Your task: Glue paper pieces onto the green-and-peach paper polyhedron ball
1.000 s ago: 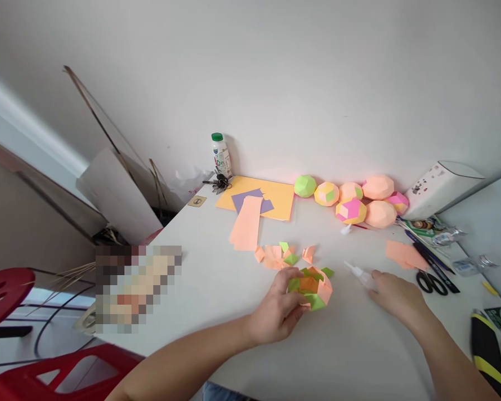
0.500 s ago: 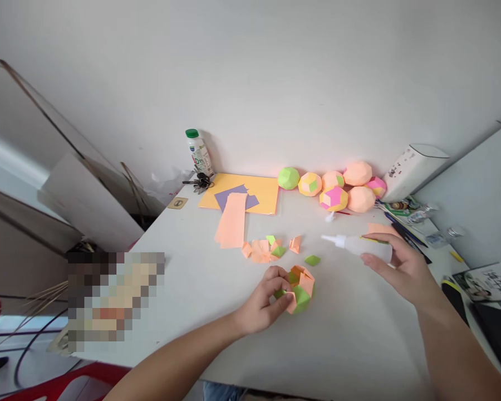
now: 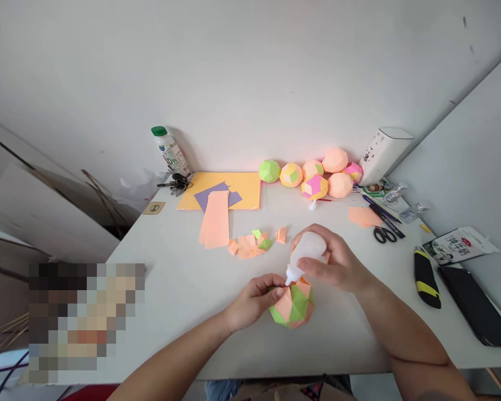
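My left hand (image 3: 261,298) pinches the upper left edge of a green and peach folded-paper ball (image 3: 294,308) near the table's front. My right hand (image 3: 334,259) grips a white squeeze glue bottle (image 3: 308,252), tipped nozzle down. The nozzle meets the ball's upper rim close to my left fingertips; its very tip is hidden. Behind the ball lie folded peach and green paper pieces (image 3: 247,245), with one more peach piece (image 3: 281,235) beside them.
Finished paper balls (image 3: 341,185) line the wall. Peach strips (image 3: 217,220) and purple paper rest on a yellow sheet (image 3: 246,186). Scissors (image 3: 384,234), a black and yellow cutter (image 3: 426,278) and a dark flat device (image 3: 476,306) lie to the right. A green-capped bottle (image 3: 171,150) stands back left.
My right hand has brought the glue bottle left and down to the ball, tipping its nozzle downward. The ball has been turned so its outer faces show. My view has shifted right.
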Tool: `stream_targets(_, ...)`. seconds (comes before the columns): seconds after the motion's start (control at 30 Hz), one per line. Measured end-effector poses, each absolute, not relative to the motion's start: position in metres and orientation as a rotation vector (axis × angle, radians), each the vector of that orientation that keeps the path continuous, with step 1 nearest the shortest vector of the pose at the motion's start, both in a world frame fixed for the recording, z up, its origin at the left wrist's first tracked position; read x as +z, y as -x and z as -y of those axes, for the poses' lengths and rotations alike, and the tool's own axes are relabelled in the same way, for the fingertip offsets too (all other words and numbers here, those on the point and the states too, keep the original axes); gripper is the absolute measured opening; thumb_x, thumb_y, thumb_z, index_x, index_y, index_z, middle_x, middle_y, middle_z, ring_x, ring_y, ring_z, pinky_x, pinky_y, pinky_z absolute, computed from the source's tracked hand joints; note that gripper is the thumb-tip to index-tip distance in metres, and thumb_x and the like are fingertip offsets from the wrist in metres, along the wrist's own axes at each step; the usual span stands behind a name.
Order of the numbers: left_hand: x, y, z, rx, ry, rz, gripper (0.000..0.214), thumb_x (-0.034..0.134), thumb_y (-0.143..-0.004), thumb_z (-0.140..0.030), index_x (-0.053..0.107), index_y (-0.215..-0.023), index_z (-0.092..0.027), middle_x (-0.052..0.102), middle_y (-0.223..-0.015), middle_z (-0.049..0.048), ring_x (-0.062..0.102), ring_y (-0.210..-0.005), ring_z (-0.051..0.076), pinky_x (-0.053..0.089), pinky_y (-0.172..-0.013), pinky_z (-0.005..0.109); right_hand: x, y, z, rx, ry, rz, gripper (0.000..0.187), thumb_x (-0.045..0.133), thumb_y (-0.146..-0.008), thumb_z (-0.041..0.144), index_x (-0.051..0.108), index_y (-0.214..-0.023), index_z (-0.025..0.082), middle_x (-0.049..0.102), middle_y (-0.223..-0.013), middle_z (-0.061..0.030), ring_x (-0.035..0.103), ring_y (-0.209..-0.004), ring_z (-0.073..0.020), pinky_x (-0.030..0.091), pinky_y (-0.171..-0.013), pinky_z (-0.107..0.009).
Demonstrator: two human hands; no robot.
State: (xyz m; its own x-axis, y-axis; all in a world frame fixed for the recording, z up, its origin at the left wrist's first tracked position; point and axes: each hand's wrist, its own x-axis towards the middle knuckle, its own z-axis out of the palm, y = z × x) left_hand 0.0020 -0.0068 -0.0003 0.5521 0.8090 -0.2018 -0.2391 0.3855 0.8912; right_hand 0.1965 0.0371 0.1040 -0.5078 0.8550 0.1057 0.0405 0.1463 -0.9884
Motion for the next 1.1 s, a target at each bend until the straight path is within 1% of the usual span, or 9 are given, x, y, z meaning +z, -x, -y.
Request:
stream_targets(0.13,0.003,0.002,0.004,0.738,-0.891,-0.659,0.032,0.073,-0.076,-0.039,0.068,-0.1,-0.019,0.066,-0.101,0.0051,0.058,-0.092,0.018,0.043,-0.084,0.032,0.096,-0.193,-0.043,1.473,0.861,1.724,0.025,0.071,-0.077,0.036,0.054,-0.084,0.018,0.052,-0.073,0.0011,0.047,-0.062,-0.0113,0.038,-0.052,-0.023)
stream_targets(0.2,0.003,0.003,0.003,0.722,-0.884,-0.641,0.03,0.073,-0.077,-0.037,0.068,-0.101,-0.02,0.067,-0.103,0.0056,0.058,-0.095,0.019,0.043,-0.085,0.033,0.091,-0.195,-0.045,1.482,0.879,1.721,0.026,0.071,-0.077,0.036,0.053,-0.084,0.018,0.051,-0.073,0.0013,0.046,-0.062,-0.0112,0.037,-0.052,-0.024)
stream_targets(0.37,0.002,0.003,0.001,0.751,-0.852,-0.593,0.023,0.072,-0.079,-0.033,0.068,-0.099,-0.022,0.067,-0.095,0.0023,0.059,-0.088,0.015,0.044,-0.08,0.029,0.078,-0.196,-0.049,1.6,0.891,1.713,0.027,0.073,-0.076,0.034,0.052,-0.084,0.018,0.051,-0.072,0.0019,0.047,-0.061,-0.011,0.036,-0.052,-0.023)
stream_targets(0.53,-0.001,0.004,0.001,0.79,-0.879,-0.594,0.018,0.07,-0.081,-0.03,0.069,-0.096,-0.021,0.067,-0.094,0.0027,0.058,-0.09,0.015,0.045,-0.082,0.03,0.073,-0.193,-0.051,1.64,0.865,1.694,0.028,0.074,-0.074,0.032,0.051,-0.083,0.018,0.053,-0.073,0.0016,0.049,-0.063,-0.0115,0.039,-0.055,-0.024)
stream_targets(0.6,-0.002,0.004,0.001,0.781,-0.885,-0.593,0.021,0.071,-0.079,-0.029,0.068,-0.099,-0.021,0.066,-0.095,0.0029,0.058,-0.091,0.016,0.045,-0.082,0.03,0.073,-0.192,-0.051,1.646,0.868,1.704,0.028,0.074,-0.074,0.031,0.051,-0.083,0.018,0.054,-0.073,0.0015,0.05,-0.063,-0.0121,0.04,-0.056,-0.025)
stream_targets(0.7,-0.005,0.005,0.002,0.777,-0.907,-0.59,0.032,0.077,-0.073,-0.024,0.067,-0.103,-0.022,0.066,-0.097,0.0029,0.058,-0.095,0.017,0.046,-0.084,0.031,0.074,-0.19,-0.051,1.659,0.863,1.714,0.027,0.074,-0.074,0.03,0.051,-0.084,0.018,0.056,-0.073,0.001,0.052,-0.063,-0.0126,0.041,-0.056,-0.025)
stream_targets(0.8,-0.005,0.004,0.004,0.795,-0.918,-0.621,0.036,0.079,-0.07,-0.02,0.067,-0.103,-0.023,0.066,-0.094,0.0016,0.058,-0.092,0.015,0.046,-0.083,0.029,0.075,-0.189,-0.05,1.654,0.871,1.725,0.028,0.074,-0.074,0.03,0.051,-0.083,0.019,0.055,-0.073,0.001,0.051,-0.062,-0.0123,0.041,-0.054,-0.025)
stream_targets(0.97,-0.002,0.001,0.006,0.788,-0.847,-0.628,0.029,0.076,-0.074,-0.022,0.066,-0.101,-0.022,0.066,-0.092,0.0013,0.059,-0.087,0.014,0.047,-0.079,0.029,0.076,-0.189,-0.049,1.594,0.854,1.764,0.029,0.075,-0.072,0.03,0.049,-0.079,0.019,0.052,-0.07,0.0026,0.048,-0.061,-0.0119,0.038,-0.055,-0.025)
stream_targets(1.1,-0.001,0.001,0.006,0.804,-0.817,-0.598,0.026,0.073,-0.077,-0.024,0.066,-0.103,-0.023,0.066,-0.099,0.003,0.06,-0.092,0.016,0.048,-0.08,0.03,0.076,-0.189,-0.048,1.562,0.824,1.772,0.033,0.077,-0.07,0.031,0.047,-0.078,0.02,0.05,-0.067,0.0039,0.047,-0.06,-0.0119,0.035,-0.053,-0.025)
